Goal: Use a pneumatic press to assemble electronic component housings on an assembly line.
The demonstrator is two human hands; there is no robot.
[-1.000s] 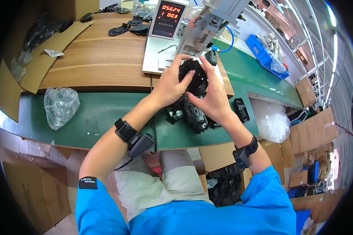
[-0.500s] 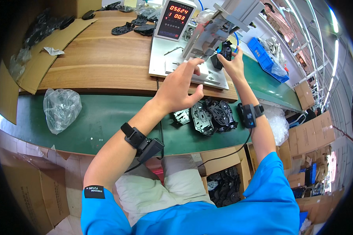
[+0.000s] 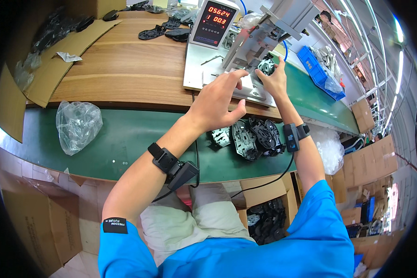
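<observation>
My right hand (image 3: pixel 274 83) is at the bench press (image 3: pixel 250 51), its thumb and fingers closed on a black plastic shell (image 3: pixel 266 66). The shell's glossy inner face catches the light, just beside the press's lower fixture. My left hand (image 3: pixel 217 101) hovers in front of the white press base (image 3: pixel 194 69), with thumb and fingers apart and nothing between them. Below the hands, several similar black plastic shells (image 3: pixel 244 141) lie in a group on the green bench.
A counter box with red digits (image 3: pixel 214 23) stands on the press base. A clear plastic bag (image 3: pixel 78 127) rests on the green bench (image 3: pixel 139 143). More black parts (image 3: pixel 152 32) lie on the wooden board. An open carton (image 3: pixel 264 192) by my knees holds black shells; a blue tray (image 3: pixel 317 69) stands right.
The black shell in my right hand has turned, from a dark side to its shiny inner face. My left hand keeps nearly the same pose, and the whole view has shifted slightly.
</observation>
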